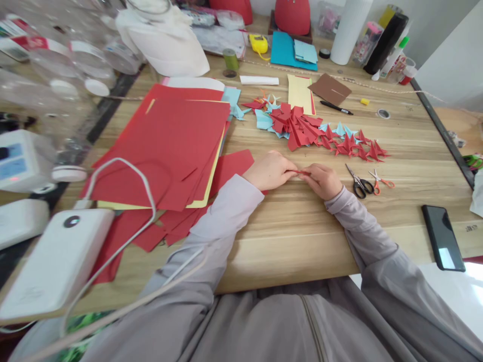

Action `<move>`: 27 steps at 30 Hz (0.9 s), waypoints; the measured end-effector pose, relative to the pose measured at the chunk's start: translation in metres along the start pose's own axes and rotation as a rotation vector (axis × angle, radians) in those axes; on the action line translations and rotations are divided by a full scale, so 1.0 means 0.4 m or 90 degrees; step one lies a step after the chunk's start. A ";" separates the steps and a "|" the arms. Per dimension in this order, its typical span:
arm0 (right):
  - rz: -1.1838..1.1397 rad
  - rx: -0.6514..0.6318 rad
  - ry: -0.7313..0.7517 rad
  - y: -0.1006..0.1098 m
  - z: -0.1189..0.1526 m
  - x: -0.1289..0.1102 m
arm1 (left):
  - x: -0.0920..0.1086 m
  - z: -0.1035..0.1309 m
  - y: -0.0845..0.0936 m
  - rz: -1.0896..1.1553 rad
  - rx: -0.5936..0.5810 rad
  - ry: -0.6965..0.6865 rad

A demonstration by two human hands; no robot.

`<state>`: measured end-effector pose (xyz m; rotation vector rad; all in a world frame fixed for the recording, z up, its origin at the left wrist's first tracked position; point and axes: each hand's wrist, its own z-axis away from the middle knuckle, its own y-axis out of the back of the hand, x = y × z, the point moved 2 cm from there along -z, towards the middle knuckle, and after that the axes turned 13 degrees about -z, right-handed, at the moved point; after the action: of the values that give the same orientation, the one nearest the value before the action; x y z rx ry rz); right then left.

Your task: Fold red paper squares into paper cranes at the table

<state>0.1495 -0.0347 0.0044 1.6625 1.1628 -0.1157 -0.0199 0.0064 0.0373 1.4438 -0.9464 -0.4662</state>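
Between my two hands, above the wooden table, is a small folded piece of red paper [301, 172], seen nearly edge-on. My left hand [270, 170] pinches its left end, and my right hand [322, 180] pinches the right end. Most of the paper is covered by my fingers, so its shape is unclear. Just beyond my hands lies a pile of folded red paper pieces [296, 125], mixed with light blue ones [264, 119]. Small red star-like folded pieces [345, 145] trail off to its right. To the left, a stack of red sheets [169, 146] reaches close to my left wrist.
Black-handled scissors [362, 187] and small orange-handled scissors [378, 184] lie right of my right hand. A phone [442, 236] rests at the right edge. A white power bank [56, 261] with a cable sits front left. A yellow tape measure [258, 44] stands at the back.
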 end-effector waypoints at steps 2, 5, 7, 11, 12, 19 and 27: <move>-0.016 0.007 -0.009 0.000 0.001 0.004 | -0.003 0.004 0.005 0.012 -0.026 0.013; -0.053 0.018 -0.033 0.001 0.000 0.006 | -0.006 0.009 0.011 0.077 -0.077 0.044; -0.096 0.015 -0.051 0.002 -0.001 0.003 | -0.005 0.011 0.012 0.121 -0.092 0.050; -0.197 0.029 -0.106 0.007 -0.005 -0.003 | 0.001 0.010 0.013 0.203 -0.113 0.048; -0.222 0.038 -0.121 0.009 -0.006 -0.004 | 0.002 0.010 0.012 0.218 -0.120 0.053; -0.278 0.056 -0.141 0.013 -0.008 -0.011 | 0.006 0.008 0.005 0.164 -0.122 0.056; -0.207 0.041 -0.090 0.013 -0.008 -0.005 | 0.017 -0.001 -0.005 0.053 0.010 -0.031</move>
<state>0.1507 -0.0334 0.0104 1.4816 1.3233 -0.4725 -0.0150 0.0011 0.0373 1.4075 -1.0465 -0.4346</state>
